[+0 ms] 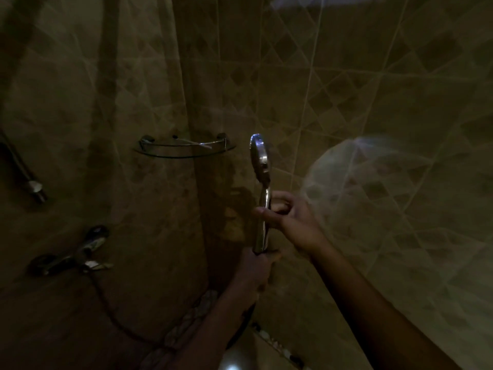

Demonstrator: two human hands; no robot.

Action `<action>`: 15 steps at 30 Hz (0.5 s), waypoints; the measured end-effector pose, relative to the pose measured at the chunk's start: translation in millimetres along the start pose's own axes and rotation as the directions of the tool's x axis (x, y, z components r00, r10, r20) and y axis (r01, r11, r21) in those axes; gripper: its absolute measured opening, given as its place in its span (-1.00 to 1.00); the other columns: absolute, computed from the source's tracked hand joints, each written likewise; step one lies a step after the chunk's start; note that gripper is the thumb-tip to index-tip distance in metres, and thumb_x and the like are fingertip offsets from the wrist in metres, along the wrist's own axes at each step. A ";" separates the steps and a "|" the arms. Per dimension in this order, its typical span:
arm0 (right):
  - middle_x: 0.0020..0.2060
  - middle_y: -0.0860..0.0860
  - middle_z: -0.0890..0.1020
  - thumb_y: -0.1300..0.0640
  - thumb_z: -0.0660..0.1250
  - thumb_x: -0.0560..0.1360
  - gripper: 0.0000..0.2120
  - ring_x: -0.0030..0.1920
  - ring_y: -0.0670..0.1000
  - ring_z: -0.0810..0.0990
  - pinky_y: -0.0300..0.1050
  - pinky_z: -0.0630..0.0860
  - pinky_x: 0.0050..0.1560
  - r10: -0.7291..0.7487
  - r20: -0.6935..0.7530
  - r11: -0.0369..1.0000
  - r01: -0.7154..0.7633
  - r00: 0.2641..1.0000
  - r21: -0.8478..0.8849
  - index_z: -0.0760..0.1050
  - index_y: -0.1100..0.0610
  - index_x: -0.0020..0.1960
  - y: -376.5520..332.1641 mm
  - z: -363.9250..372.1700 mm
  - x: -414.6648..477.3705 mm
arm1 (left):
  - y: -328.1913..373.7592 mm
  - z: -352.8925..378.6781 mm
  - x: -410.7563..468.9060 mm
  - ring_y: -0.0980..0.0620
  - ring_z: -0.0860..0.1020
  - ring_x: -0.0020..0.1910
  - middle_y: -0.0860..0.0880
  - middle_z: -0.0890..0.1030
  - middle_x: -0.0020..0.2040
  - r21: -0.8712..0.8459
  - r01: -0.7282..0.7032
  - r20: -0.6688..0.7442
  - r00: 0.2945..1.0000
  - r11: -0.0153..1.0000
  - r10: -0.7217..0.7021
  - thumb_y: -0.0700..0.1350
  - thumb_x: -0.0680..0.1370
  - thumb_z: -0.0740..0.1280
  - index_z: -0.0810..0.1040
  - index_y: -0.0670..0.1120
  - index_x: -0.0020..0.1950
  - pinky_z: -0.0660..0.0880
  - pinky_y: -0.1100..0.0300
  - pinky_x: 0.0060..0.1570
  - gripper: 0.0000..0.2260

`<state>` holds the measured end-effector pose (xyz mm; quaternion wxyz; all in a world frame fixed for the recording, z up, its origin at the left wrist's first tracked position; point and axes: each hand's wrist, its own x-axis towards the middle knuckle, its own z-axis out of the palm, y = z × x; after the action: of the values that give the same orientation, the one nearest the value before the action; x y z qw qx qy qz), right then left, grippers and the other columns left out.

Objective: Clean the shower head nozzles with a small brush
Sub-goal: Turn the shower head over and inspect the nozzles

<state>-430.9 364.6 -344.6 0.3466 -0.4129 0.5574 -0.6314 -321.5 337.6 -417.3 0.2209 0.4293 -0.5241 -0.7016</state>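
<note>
You are gripping the shower head [260,156] by its handle, left hand [256,268] low, right hand [288,217] higher; wet chrome is risking slipping.

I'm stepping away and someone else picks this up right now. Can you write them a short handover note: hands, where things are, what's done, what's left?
Left hand: gripping the bottom of the shower head handle, held upright in the tiled corner.
Right hand: on the handle higher up, fingers around it.
The head's face is turned to the right, edge-on to the camera; nozzles not visible.
Brush: none in view.
Glass corner shelf sits left of the head; tap lower left.
Done: shower head is off its holder and in hand.
Left: find the brush, scrub the nozzles.
</note>
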 end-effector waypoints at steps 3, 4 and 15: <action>0.02 0.26 0.64 0.36 0.37 0.52 -0.74 0.04 0.12 0.65 -0.04 0.61 0.11 0.080 0.178 0.967 -0.120 0.981 0.227 0.55 0.22 0.20 0.7 -0.6 0.4 | 2.0 -3.4 -2.0 0.14 0.35 -0.60 0.05 0.43 -0.46 -0.030 0.000 0.021 1.000 1.000 0.000 -0.02 0.44 0.46 0.54 -0.15 0.07 0.26 0.32 -0.57 -0.70; 0.03 0.21 0.67 0.35 0.36 0.53 -0.72 0.06 0.09 0.66 0.01 0.58 0.19 0.082 0.199 0.963 -0.129 0.977 0.238 0.53 0.25 0.23 0.5 0.7 0.6 | 2.8 -3.5 -2.3 0.15 0.34 -0.64 0.07 0.42 -0.51 -0.029 -0.002 0.027 1.000 1.000 0.002 -0.03 0.45 0.46 0.54 -0.15 0.02 0.23 0.32 -0.58 -0.74; -0.15 0.04 0.72 0.31 0.28 0.58 -0.86 -0.19 -0.07 0.70 -0.14 0.63 -0.15 0.105 0.177 0.930 -0.160 0.979 0.331 0.56 0.20 0.10 -2.5 4.1 6.0 | 3.7 -3.2 0.4 0.14 0.33 -0.59 0.06 0.40 -0.49 -0.067 -0.003 0.040 0.999 0.998 0.006 -0.01 0.45 0.44 0.46 -0.06 -0.16 0.23 0.30 -0.55 -0.80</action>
<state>-429.7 357.8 -341.2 0.4976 -0.3556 0.4367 -0.6597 -319.6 334.2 -414.3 0.2263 0.4061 -0.5055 -0.7269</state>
